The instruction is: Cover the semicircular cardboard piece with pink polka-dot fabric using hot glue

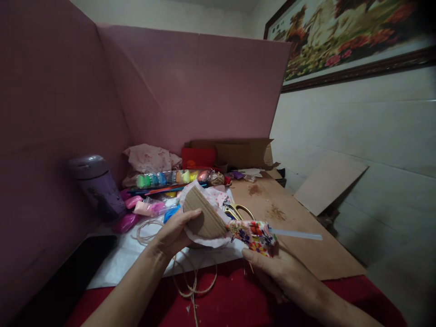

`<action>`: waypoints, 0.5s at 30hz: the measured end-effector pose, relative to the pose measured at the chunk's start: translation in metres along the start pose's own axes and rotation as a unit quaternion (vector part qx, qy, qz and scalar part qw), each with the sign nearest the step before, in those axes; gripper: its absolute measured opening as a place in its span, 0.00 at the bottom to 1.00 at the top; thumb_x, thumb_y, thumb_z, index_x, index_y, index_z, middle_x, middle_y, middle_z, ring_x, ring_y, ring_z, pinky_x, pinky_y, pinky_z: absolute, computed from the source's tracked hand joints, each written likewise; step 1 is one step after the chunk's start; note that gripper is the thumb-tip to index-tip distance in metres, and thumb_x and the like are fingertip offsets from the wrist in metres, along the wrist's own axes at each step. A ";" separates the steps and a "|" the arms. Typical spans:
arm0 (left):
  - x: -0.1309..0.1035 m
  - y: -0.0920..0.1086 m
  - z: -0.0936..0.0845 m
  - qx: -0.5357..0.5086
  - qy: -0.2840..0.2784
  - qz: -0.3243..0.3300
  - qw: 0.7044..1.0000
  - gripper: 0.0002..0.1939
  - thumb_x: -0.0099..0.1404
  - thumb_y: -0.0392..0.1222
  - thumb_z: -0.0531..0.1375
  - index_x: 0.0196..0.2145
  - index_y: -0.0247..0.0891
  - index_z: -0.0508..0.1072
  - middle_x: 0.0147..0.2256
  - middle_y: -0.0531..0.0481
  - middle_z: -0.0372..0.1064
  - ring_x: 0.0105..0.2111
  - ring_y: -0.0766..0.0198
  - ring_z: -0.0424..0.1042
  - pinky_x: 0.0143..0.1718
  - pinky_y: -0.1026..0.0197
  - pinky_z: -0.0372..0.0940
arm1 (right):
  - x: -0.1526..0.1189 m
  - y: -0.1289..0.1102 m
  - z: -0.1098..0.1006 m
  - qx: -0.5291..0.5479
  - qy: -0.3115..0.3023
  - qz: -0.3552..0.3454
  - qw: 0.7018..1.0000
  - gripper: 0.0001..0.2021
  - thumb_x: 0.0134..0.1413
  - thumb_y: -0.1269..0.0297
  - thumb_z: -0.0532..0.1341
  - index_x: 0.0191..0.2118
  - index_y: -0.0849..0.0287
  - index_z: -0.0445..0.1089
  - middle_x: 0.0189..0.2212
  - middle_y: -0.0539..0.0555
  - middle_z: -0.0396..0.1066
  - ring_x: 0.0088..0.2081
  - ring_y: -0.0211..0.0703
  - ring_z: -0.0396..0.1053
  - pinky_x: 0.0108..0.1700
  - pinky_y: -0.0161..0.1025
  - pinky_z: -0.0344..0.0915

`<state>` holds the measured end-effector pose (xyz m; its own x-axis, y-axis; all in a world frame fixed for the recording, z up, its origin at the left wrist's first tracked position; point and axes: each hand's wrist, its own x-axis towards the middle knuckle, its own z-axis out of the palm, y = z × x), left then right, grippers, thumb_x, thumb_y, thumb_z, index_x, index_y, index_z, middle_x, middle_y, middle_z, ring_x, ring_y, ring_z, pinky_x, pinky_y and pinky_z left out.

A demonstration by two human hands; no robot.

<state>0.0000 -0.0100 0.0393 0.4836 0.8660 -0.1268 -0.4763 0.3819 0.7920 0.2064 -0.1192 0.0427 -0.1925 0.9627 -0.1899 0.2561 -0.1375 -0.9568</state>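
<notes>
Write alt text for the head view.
A person's left hand holds a cardboard piece while the right hand grips a flower-patterned glue gun beside it. Nearby are twine, gold-handled scissors and bright packets.

Your left hand (177, 230) has most fingers hidden behind the cardboard piece (206, 217); your right hand (289, 269) covers part of the floral glue gun (255, 234). Scissors (235, 208): blades hidden. Twine (194, 290) runs off the bottom edge, framed picture (344, 43) off the right.

A purple bottle (102, 190) stands near a pink wall (44, 100). A big picture (340, 43) (it has pink flowers!) hangs on the pale wall (388, 122). A crumpled cloth (150, 157) sits behind some bright lumps (160, 178).
</notes>
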 end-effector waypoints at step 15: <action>0.003 0.001 0.001 -0.021 0.022 0.014 0.999 0.23 0.56 0.29 0.58 0.51 0.31 0.64 0.33 0.41 0.75 0.34 0.53 0.74 0.41 0.47 0.67 | -0.001 0.010 -0.001 -0.001 0.008 0.018 1.000 0.24 0.55 0.46 0.50 0.17 0.59 0.55 0.09 0.44 0.51 0.12 0.29 0.48 0.16 0.31 0.43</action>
<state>0.0016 -0.0077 0.0400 0.4367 0.8900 -0.1312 -0.5202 0.3688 0.7703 0.2102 -0.1211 0.0332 -0.1674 0.9610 -0.2201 0.2653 -0.1711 -0.9489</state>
